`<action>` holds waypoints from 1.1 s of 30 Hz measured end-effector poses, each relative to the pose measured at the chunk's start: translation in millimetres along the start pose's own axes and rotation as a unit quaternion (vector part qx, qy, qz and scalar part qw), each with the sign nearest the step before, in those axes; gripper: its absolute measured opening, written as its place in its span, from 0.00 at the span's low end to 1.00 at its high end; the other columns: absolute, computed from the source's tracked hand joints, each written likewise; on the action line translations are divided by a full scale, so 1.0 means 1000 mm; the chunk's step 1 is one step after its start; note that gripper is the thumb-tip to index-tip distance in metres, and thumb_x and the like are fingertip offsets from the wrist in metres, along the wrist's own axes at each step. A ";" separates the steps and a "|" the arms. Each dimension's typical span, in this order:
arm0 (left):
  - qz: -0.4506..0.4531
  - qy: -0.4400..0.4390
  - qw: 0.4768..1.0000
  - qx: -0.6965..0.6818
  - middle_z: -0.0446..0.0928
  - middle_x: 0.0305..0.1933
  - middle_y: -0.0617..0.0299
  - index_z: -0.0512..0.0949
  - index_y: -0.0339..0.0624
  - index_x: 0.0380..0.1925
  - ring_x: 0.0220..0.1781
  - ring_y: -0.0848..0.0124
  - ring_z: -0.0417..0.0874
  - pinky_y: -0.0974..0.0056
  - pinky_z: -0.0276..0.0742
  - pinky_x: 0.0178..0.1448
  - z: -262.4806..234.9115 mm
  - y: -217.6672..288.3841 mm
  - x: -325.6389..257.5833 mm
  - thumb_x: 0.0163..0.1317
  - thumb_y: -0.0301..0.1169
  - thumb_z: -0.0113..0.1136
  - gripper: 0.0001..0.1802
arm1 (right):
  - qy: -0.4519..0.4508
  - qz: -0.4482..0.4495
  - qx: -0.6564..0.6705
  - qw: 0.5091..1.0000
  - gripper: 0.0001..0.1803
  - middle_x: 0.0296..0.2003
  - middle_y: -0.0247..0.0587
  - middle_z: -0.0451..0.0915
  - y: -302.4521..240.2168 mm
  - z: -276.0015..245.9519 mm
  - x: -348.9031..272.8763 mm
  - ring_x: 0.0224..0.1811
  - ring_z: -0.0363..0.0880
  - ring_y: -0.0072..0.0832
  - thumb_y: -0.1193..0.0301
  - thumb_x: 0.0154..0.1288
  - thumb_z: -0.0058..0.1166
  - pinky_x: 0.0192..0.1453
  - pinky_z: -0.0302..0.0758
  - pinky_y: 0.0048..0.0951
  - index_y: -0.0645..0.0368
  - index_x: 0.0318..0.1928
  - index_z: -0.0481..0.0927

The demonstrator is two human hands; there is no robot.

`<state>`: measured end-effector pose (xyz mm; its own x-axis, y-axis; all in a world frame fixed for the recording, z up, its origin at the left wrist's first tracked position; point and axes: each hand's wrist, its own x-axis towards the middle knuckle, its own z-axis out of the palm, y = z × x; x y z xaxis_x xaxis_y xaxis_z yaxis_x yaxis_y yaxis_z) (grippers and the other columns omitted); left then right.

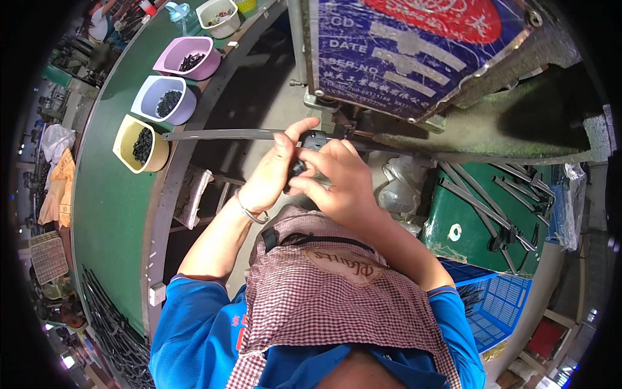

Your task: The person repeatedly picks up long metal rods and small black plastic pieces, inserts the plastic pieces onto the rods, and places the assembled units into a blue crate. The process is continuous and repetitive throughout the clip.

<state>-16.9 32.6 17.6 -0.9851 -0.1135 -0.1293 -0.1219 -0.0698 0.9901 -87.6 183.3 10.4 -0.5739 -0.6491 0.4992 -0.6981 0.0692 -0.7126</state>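
A long, flat grey metal bar stretches leftward from my hands, its far end hanging close to the yellow bin. At its right end sits a black fitting, just below the machine. My left hand is closed round this end, with the thumb and fingers at the fitting. The fingers of my right hand are bent and pinch at a small black knob-like part under the fitting. My fingers partly hide where these parts join.
A machine with a blue and red plate stands ahead. On the green bench at left are yellow, blue and pink bins of black parts. Finished-looking bars lie on a green table at right, above a blue crate.
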 end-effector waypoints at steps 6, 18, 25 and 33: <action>-0.038 -0.064 0.992 -0.104 0.75 0.27 0.68 0.70 0.39 0.61 0.19 0.83 0.68 0.77 0.59 0.21 -0.013 -0.009 -0.003 0.76 0.50 0.49 0.27 | 0.039 0.084 0.129 0.987 0.17 0.39 0.39 0.82 0.016 -0.004 -0.022 0.35 0.78 0.24 0.79 0.52 0.70 0.38 0.75 0.25 0.61 0.44 0.82; -0.024 0.218 0.856 0.469 0.79 0.21 0.54 0.78 0.45 0.53 0.26 0.57 0.84 0.55 0.77 0.33 -0.054 -0.030 -0.003 0.60 0.42 0.69 0.24 | 0.036 0.042 -0.074 0.996 0.14 0.41 0.36 0.86 0.077 -0.027 -0.003 0.46 0.83 0.33 0.74 0.52 0.72 0.52 0.77 0.33 0.55 0.40 0.86; 0.024 0.166 0.873 0.457 0.75 0.19 0.56 0.78 0.41 0.52 0.21 0.67 0.76 0.61 0.72 0.29 -0.075 -0.021 0.020 0.62 0.35 0.69 0.20 | 0.012 0.140 -0.102 0.985 0.24 0.48 0.41 0.82 0.054 -0.029 0.006 0.54 0.78 0.42 0.66 0.53 0.73 0.60 0.73 0.41 0.58 0.50 0.82; 0.054 0.092 0.891 0.441 0.73 0.18 0.61 0.77 0.39 0.51 0.20 0.75 0.69 0.66 0.68 0.27 -0.091 -0.018 0.047 0.63 0.30 0.67 0.18 | 0.028 0.283 -0.165 0.944 0.29 0.52 0.49 0.81 0.054 -0.016 -0.007 0.56 0.78 0.47 0.59 0.54 0.71 0.61 0.73 0.41 0.59 0.54 0.80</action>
<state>-50.1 -61.6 -11.3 -0.9700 -0.2394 0.0429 -0.1561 0.7481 0.6450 -128.4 203.7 -24.0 -0.9107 -0.3963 0.1163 -0.3621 0.6310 -0.6861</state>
